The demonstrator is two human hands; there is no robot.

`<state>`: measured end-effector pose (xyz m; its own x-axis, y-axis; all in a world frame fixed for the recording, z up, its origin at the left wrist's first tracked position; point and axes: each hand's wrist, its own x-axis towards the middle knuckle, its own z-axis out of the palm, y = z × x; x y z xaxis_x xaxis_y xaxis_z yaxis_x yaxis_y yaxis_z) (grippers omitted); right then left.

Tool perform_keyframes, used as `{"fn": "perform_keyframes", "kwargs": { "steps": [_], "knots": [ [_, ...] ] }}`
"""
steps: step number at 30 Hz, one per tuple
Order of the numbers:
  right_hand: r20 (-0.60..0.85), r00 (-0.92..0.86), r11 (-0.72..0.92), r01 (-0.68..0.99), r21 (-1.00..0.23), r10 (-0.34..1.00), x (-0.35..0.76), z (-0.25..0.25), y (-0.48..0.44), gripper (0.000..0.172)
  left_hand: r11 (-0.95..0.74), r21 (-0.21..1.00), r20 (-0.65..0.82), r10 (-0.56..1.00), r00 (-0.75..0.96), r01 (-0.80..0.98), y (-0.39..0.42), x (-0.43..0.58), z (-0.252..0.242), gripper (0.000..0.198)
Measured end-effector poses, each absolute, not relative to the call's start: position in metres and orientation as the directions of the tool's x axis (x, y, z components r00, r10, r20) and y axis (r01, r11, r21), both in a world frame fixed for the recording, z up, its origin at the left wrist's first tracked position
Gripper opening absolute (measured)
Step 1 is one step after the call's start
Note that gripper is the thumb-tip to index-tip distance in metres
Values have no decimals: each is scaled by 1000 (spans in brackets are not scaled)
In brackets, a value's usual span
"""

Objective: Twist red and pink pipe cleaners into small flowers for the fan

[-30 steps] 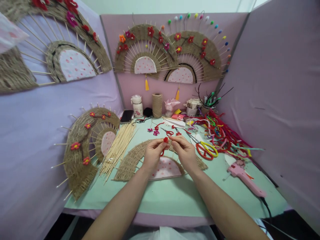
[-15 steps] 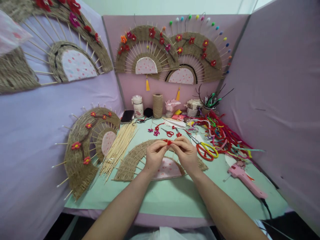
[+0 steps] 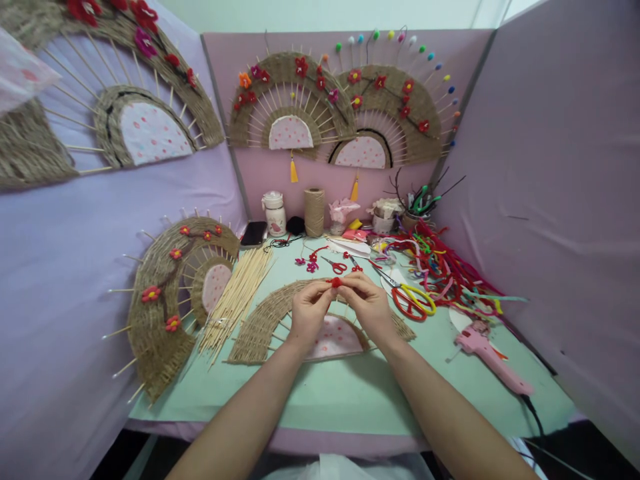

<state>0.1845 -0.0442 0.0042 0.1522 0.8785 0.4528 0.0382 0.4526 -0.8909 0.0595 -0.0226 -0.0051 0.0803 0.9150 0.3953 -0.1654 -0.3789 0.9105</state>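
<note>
Between my fingertips is a small red fuzzy piece [image 3: 337, 283], which looks like bent pipe cleaner; its full shape is hidden. My left hand [image 3: 311, 310] pinches it from the left, and my right hand [image 3: 367, 308] pinches it from the right. Both hands are raised over a half-round woven twine fan [image 3: 265, 327] lying on the table, with thin sticks as ribs and a dotted pink cloth centre [image 3: 336, 335]. Just beyond the hands lie small red-handled scissors [image 3: 339, 268] and several red and purple pipe-cleaner pieces [image 3: 313, 267].
Large scissors [image 3: 411, 301] with red and yellow handles lie to the right, near a heap of coloured pipe cleaners [image 3: 450, 267]. A pink glue gun [image 3: 493, 360] rests at the right front. On the left are thin sticks [image 3: 237, 293] and another decorated fan [image 3: 163, 313]. A twine spool [image 3: 315, 212] stands behind.
The fingers have shifted slightly around the red piece, and more of it shows between the fingertips. Both hands stay in about the same place over the fan.
</note>
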Motion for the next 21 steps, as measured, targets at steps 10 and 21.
{"fn": "perform_keyframes", "kwargs": {
  "steps": [10,21],
  "knots": [
    [249,61,250,-8,-968,967,185,1,-38,24,41,760,69,987,143,-648,-10,59,-6,18],
    [198,-27,197,-28,-980,980,179,-5,-39,21,278,687,-32,935,354,-671,-12,59,-5,18]
  ]
}}
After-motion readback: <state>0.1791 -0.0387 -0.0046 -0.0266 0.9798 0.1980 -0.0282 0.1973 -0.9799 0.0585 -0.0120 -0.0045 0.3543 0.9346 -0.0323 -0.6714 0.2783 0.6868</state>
